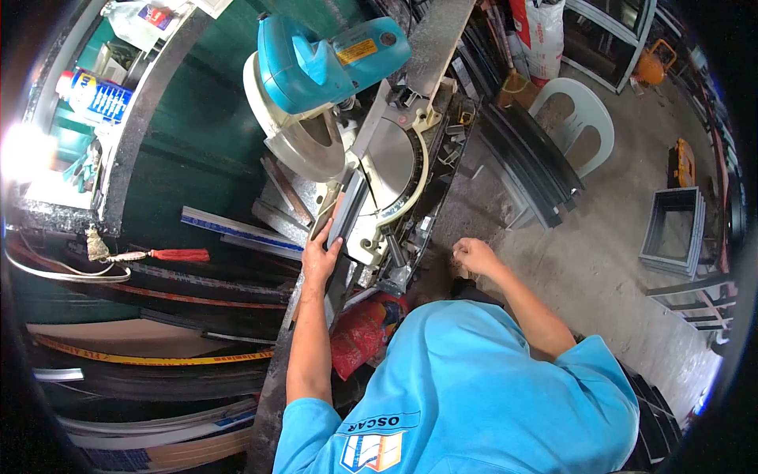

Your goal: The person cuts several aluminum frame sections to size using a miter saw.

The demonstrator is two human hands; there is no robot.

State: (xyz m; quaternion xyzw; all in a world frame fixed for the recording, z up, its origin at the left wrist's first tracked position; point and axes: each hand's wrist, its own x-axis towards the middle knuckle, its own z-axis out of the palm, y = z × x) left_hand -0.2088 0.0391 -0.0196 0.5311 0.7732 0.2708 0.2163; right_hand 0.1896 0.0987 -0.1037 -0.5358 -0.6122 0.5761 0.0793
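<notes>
A miter saw with a teal motor housing stands on the bench, its head raised and its guard over the blade. On its round base lies a dark metal profile, along the fence. My left hand is closed around this profile, near the saw's left side, with the thumb on top. My right hand hangs in the air to the right of the saw, apart from it. Its fingers are curled, and whatever they may hold is hidden.
Long profiles fill a rack at left. A red-handled brush lies above them. Blue spray can stands on a shelf. Dark profiles rest by a white plastic chair. Metal frames stand on the floor at right.
</notes>
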